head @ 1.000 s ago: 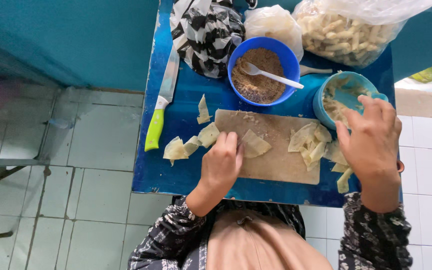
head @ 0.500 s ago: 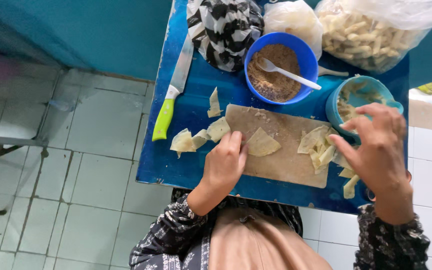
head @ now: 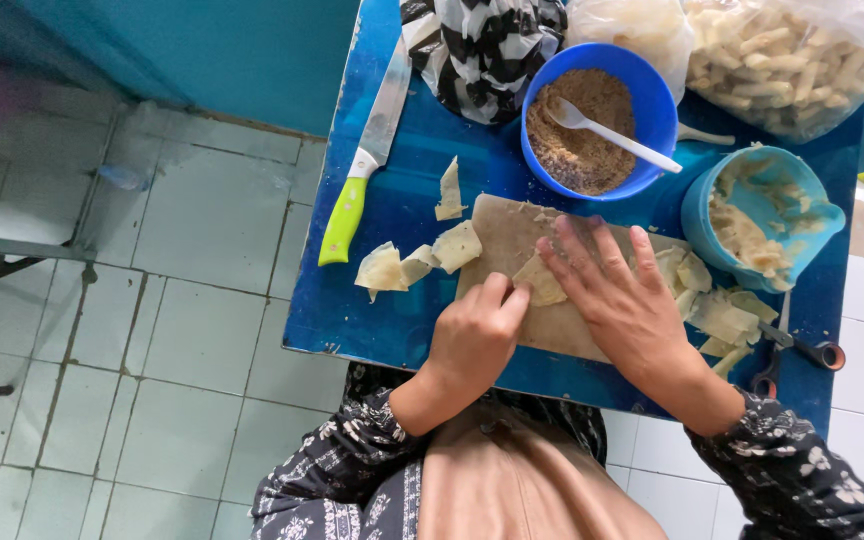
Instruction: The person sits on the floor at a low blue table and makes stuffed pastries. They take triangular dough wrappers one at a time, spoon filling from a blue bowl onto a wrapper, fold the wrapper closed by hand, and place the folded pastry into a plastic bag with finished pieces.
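Nearest the body, the left hand (head: 472, 340) and right hand (head: 617, 300) meet on a pale dough wrapper (head: 542, 285) lying on the wooden board (head: 497, 235). The left fingers are curled, pinching its edge; the right fingers lie spread flat, pressing it. This looks like the folding step, and sealing calls for firm, even pressure. Beyond, on the blue counter (head: 352, 320), sit a blue bowl (head: 652, 110) of brown filling, a green-handled knife (head: 362, 175) and bagged pieces (head: 782, 60).

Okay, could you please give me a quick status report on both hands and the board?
Left hand and right hand both on the pale wrapper piece, pressing it on the cutting board. More wrapper pieces on the board's right end. Green-handled knife lies apart, left.
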`<act>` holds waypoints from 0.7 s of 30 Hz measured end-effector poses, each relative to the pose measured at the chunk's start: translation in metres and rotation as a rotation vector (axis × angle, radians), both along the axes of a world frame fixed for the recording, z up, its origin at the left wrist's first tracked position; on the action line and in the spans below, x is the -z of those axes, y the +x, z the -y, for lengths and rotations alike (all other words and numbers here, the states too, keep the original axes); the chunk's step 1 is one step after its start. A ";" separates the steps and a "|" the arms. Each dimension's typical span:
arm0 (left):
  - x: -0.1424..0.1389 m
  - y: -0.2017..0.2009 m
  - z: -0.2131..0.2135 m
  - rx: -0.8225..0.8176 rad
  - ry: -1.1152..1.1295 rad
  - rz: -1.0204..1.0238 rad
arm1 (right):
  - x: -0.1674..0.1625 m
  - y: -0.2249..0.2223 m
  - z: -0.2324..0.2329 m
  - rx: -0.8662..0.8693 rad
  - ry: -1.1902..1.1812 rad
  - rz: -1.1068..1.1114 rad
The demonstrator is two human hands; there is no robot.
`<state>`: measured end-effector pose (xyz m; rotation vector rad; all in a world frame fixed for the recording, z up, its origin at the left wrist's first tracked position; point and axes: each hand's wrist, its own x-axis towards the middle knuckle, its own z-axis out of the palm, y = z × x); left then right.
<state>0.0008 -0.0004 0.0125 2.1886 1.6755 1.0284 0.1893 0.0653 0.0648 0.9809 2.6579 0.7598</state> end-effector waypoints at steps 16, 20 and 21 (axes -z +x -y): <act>-0.003 -0.005 0.002 0.000 0.043 0.116 | 0.036 0.111 0.000 0.492 0.224 -0.357; 0.000 -0.003 0.002 -0.020 0.047 0.070 | 0.031 0.102 0.027 0.486 0.180 -0.334; 0.000 -0.003 0.001 -0.023 0.050 0.060 | 0.023 0.097 0.034 0.474 0.097 -0.442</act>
